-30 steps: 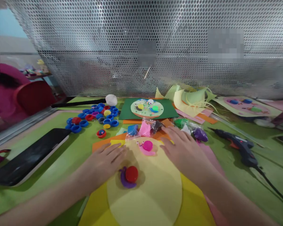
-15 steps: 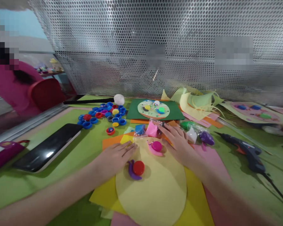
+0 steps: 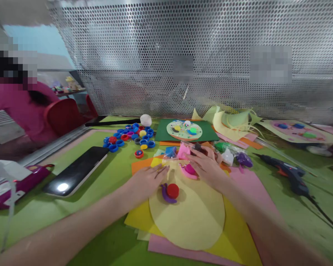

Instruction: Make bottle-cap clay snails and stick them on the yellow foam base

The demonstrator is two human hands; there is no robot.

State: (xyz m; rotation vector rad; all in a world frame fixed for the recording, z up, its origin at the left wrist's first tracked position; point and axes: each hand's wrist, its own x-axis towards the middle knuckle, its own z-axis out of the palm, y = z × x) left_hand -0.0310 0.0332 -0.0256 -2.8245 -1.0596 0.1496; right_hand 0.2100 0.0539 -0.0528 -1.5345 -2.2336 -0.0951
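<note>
A pale yellow paper oval (image 3: 194, 221) lies on stacked coloured sheets before me. On its left part rests a snail with a purple clay body and a red bottle-cap shell (image 3: 172, 191). My left hand (image 3: 150, 183) lies flat by the oval's upper left edge, fingers stretched out beside the purple snail and holding nothing. Farther up is a pink clay snail (image 3: 188, 170), partly covered by my right hand (image 3: 208, 168). That hand's fingers are extended over and beside it; whether they touch it I cannot tell. Beyond sit packets of blue clay (image 3: 170, 152) and pink clay (image 3: 183, 151).
Left are a black phone (image 3: 77, 171) and several bottle caps (image 3: 127, 136). A finished snail picture (image 3: 184, 130) on green card stands behind. A glue gun (image 3: 288, 171) and purple clay (image 3: 244, 159) lie right. A person in pink (image 3: 19, 107) sits far left.
The view has swung left, so the table's things sit farther right. My right hand now covers more of the pink snail. My left hand stays flat beside the purple snail.
</note>
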